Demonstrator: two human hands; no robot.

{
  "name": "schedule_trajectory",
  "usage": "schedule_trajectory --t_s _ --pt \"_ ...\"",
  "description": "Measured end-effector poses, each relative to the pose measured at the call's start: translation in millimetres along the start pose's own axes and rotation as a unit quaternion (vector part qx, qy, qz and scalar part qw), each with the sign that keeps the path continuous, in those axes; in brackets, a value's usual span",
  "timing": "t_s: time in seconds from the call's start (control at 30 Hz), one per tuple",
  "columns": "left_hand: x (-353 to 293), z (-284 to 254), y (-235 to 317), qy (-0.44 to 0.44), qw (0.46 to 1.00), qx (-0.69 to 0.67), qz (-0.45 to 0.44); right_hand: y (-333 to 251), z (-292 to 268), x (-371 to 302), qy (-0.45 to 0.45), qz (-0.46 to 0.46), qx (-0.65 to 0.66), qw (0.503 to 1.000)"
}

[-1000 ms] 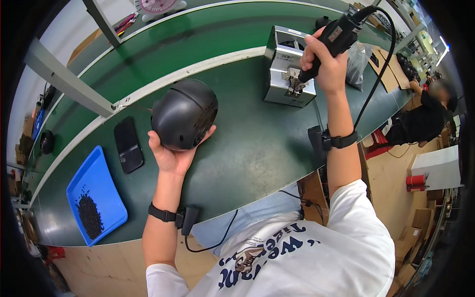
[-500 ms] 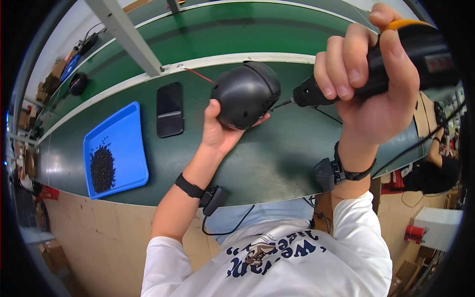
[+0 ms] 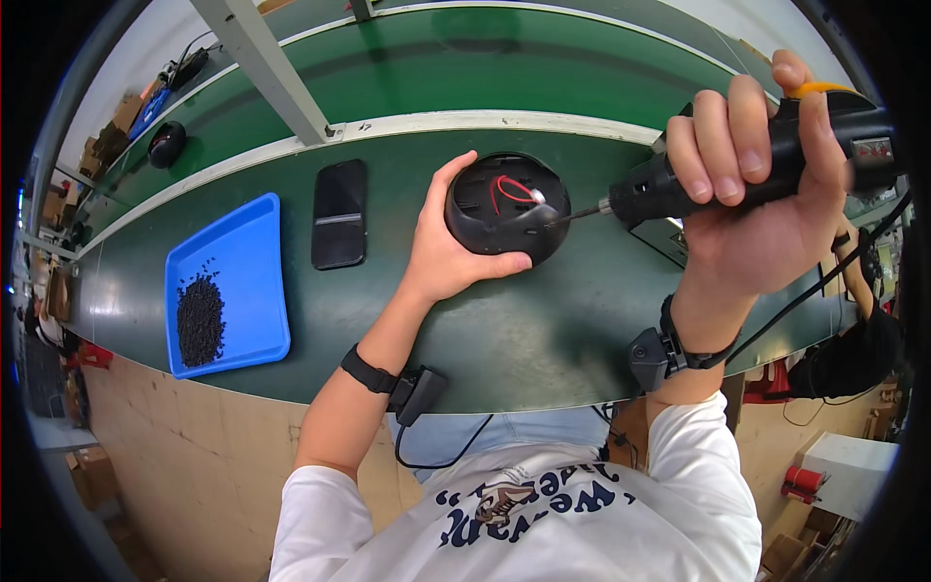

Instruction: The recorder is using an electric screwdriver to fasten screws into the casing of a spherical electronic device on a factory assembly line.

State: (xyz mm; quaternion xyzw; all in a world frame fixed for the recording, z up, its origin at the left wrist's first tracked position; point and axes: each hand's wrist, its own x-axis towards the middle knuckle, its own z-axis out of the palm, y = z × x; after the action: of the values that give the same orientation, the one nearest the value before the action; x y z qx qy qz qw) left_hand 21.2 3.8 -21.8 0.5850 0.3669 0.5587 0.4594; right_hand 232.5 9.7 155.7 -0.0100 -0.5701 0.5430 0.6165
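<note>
My left hand (image 3: pixel 438 254) wraps around a round black plastic housing (image 3: pixel 485 231), thumb along its near side. The open underside faces up, and a red wire (image 3: pixel 506 186) loops inside it. In my right hand (image 3: pixel 766 209) is a black electric screwdriver (image 3: pixel 648 190) with an orange part at its back. Its thin bit (image 3: pixel 587 211) points left, the tip at the housing's right rim. Whether a screw sits under the tip is too small to tell. A blue tray (image 3: pixel 254 301) on the left carries a heap of small black screws (image 3: pixel 200 322).
A black phone-like device (image 3: pixel 339 215) lies between tray and housing. Behind the bench a white rail (image 3: pixel 495 119) and a grey post (image 3: pixel 260 70) border a green conveyor (image 3: pixel 456 63), where another dark round housing (image 3: pixel 167 145) rests. A cable (image 3: pixel 815 287) trails on the right, near another person (image 3: pixel 849 354).
My left hand has turned the housing over, from its smooth dome to its open, wired underside. My right hand and the screwdriver have shifted slightly right and down.
</note>
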Motion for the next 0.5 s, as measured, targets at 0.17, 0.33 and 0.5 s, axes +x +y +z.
schedule_trajectory --t_s 0.17,0.33,0.5 --pt "-2 4 11 -0.03 0.989 0.147 0.002 -12 -7 0 -0.02 -0.002 0.038 0.999" --pt "-4 0 12 -0.038 0.972 0.231 0.022 -18 -2 -1 -0.014 -0.012 0.057 0.998" --pt "-2 -2 38 0.018 0.943 0.273 0.187 -17 -8 -2 -0.035 -0.001 0.075 0.997"
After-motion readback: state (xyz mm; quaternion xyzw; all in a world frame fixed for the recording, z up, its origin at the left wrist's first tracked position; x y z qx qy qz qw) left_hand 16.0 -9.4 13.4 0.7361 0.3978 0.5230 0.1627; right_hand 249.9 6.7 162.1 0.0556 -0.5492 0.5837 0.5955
